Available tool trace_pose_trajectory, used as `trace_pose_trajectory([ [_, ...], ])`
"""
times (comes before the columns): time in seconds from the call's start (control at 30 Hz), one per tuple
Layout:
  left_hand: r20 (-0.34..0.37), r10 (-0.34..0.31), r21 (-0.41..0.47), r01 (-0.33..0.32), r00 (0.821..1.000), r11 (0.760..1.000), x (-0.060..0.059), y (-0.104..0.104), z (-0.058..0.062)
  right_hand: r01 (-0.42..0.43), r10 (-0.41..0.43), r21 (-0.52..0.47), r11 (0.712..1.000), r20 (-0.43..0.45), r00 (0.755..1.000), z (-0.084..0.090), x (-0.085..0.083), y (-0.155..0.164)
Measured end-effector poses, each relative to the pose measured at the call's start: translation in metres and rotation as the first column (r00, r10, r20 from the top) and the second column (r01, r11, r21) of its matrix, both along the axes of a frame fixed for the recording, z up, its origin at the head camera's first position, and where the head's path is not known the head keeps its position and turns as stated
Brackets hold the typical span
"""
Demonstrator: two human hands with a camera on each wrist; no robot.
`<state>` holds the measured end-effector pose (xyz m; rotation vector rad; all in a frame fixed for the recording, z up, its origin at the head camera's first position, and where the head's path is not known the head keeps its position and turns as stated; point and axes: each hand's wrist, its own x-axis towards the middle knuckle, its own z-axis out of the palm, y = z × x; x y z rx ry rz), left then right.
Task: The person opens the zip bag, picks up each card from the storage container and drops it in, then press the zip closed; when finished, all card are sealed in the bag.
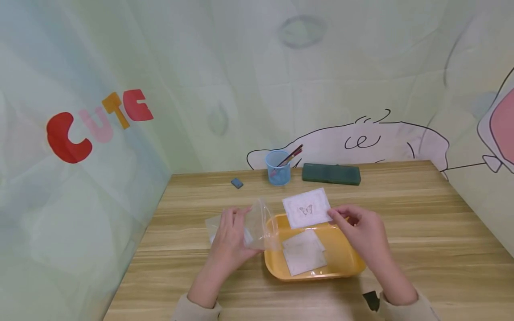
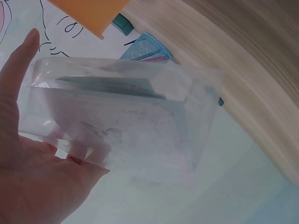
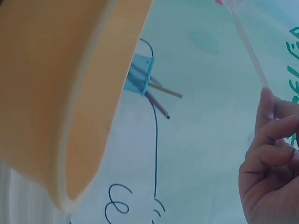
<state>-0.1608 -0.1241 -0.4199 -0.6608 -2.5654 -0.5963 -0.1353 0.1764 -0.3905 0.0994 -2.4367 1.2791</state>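
Pinching a white card (image 1: 307,207) with a faint butterfly outline by its right edge, the right hand (image 1: 363,227) holds it above the yellow tray's (image 1: 345,263) far rim. The left hand (image 1: 230,234), fingers curled, grips a clear plastic bag (image 1: 261,223), mouth open toward the card, just left of the tray. Two more cards (image 1: 304,252) lie inside the tray. A blue mesh cup (image 1: 278,168) holds pencils.

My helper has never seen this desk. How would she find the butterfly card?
Start at the yellow tray in the middle of the wooden table. Above its far rim, the right hand pinches the butterfly card. The card lying inside the tray shows no clear drawing.
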Motion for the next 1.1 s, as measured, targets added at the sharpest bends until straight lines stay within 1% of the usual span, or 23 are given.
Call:
trace_pose_trajectory([
  [0.07,-0.002,0.001,-0.003,-0.001,1.000,1.000,0.000,0.000,0.000,-0.020,0.018,-0.066,0.998,-0.036,0.999,-0.001,0.002,-0.004],
  [0.13,-0.001,0.000,-0.004,0.000,1.000,1.000,0.000,0.000,0.000,-0.048,0.043,-0.124,0.991,-0.047,0.998,0.006,0.008,-0.012],
  [0.2,-0.004,-0.002,-0.002,0.002,1.000,1.000,0.000,0.001,0.001,-0.082,0.072,-0.169,0.982,-0.062,0.995,0.005,0.010,-0.017],
  [0.27,-0.007,-0.001,-0.003,0.001,1.000,1.000,0.000,0.001,0.001,-0.098,0.089,-0.194,0.976,-0.052,0.995,0.003,0.010,-0.021],
  [0.3,-0.008,-0.001,-0.004,0.001,1.000,1.000,0.000,0.001,0.001,-0.101,0.095,-0.199,0.975,-0.040,0.995,0.003,0.011,-0.023],
  [0.37,-0.010,-0.002,-0.002,0.002,1.000,1.000,0.000,0.001,0.002,-0.115,0.110,-0.208,0.971,-0.037,0.993,-0.006,0.007,-0.023],
  [0.6,-0.016,-0.006,-0.001,0.006,1.000,1.000,0.001,0.002,0.002,-0.142,0.139,-0.214,0.966,-0.032,0.990,-0.010,0.005,-0.031],
  [0.83,-0.057,-0.024,0.007,0.024,0.998,1.000,-0.001,0.002,0.001,-0.154,0.154,-0.233,0.960,-0.019,0.988,-0.014,0.002,-0.040],
  [1.0,-0.038,-0.013,-0.004,0.013,0.999,1.000,0.000,0.003,0.001,-0.180,0.187,-0.268,0.947,0.001,0.982,-0.015,0.000,-0.046],
  [1.1,-0.029,-0.007,-0.009,0.007,1.000,1.000,0.000,0.003,0.002,-0.185,0.195,-0.265,0.946,0.012,0.981,-0.016,-0.001,-0.049],
])
